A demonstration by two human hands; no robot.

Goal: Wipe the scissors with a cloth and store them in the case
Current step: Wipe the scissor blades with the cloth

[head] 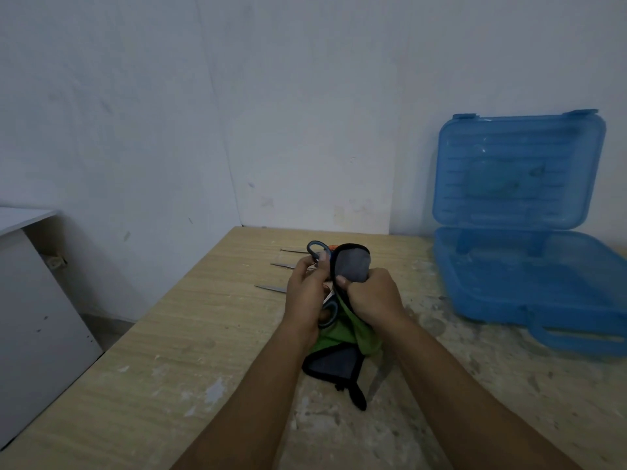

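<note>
My left hand [307, 293] grips a pair of scissors [329, 313] by their dark blue-grey handles, one loop showing just below the fingers. My right hand [368, 295] is closed on a cloth [339, 347] that is green and grey with black trim; it wraps the scissors' blades, which are hidden. The cloth's lower end hangs down to the wooden table [169, 334]. A translucent blue plastic case [529, 276] lies open at the right, its lid [519, 171] leaning against the wall.
Three other scissors lie on the table behind my hands, their steel blades [271, 288] pointing left and another handle loop [315, 250] showing above my fingers. A white cabinet [30, 300] stands at the left, beyond the table's edge. The tabletop is paint-stained.
</note>
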